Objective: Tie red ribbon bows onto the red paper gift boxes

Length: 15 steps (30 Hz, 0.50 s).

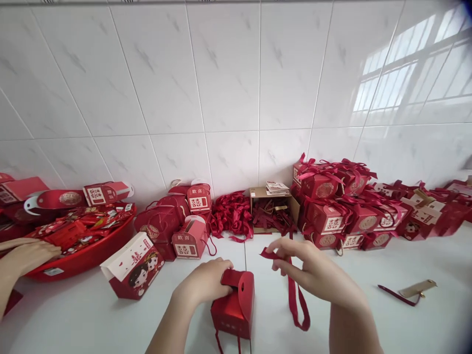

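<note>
My left hand [212, 281] is closed on the top flap of a small red gift box [232, 314] standing near the front of the table. Two thin red cords hang down its near side. To the right, my right hand [300, 263] pinches a dark red ribbon [293, 300] between thumb and fingers, its end sticking out to the left. The rest of the ribbon dangles in a loop, apart from the box. Behind both hands lies a heap of red ribbons [231, 214], next to a cardboard box [258, 228] with more dark red strips inside.
At left, another person's hand [31, 253] reaches into a red basin [92, 260] of small packets. A white-and-red box [136, 268] and several red boxes [190, 238] stand nearby. Ribbon-tied boxes [332, 219] are stacked at right. A tag with a strap [416, 289] lies front right.
</note>
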{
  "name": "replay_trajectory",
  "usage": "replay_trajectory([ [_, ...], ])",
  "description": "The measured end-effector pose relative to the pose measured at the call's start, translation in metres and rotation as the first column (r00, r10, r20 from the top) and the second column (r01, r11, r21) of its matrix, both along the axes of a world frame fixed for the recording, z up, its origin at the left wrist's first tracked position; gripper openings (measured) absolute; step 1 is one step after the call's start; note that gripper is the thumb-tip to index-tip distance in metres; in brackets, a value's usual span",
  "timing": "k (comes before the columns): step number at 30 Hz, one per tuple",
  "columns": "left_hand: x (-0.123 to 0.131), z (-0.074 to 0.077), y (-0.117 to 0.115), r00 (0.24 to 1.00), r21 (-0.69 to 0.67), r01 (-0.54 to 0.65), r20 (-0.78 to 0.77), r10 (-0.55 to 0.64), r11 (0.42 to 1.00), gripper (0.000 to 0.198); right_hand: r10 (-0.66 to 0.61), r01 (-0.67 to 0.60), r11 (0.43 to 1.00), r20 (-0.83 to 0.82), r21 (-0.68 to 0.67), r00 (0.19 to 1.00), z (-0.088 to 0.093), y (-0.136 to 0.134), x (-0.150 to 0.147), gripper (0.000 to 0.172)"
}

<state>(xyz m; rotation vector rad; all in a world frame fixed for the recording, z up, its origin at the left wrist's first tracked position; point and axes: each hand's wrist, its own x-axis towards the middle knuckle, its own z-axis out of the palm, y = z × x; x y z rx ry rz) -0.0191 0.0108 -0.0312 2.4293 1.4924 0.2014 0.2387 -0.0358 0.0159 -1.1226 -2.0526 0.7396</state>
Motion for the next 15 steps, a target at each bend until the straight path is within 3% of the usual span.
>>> replay_trajectory([
  [3, 0.005, 0.004, -0.002, 0.999, 0.002, 0.038, -0.028, -0.038, 0.999, 0.036, 0.031, -0.018, 0.997, 0.168, -0.077, 0.985, -0.006, 0.006, -0.014, 0.019],
  [6, 0.011, 0.006, -0.004, 0.994, 0.007, 0.11, 0.024, -0.111, 0.994, 0.027, 0.053, -0.033, 0.997, 0.319, -0.066, 0.946, -0.015, 0.012, -0.027, 0.012],
  [15, 0.014, 0.008, -0.005, 0.98, -0.074, 0.174, 0.111, -0.165, 0.982, 0.016, 0.0, 0.031, 0.998, 0.46, -0.061, 0.888, -0.034, 0.024, -0.04, 0.017],
])
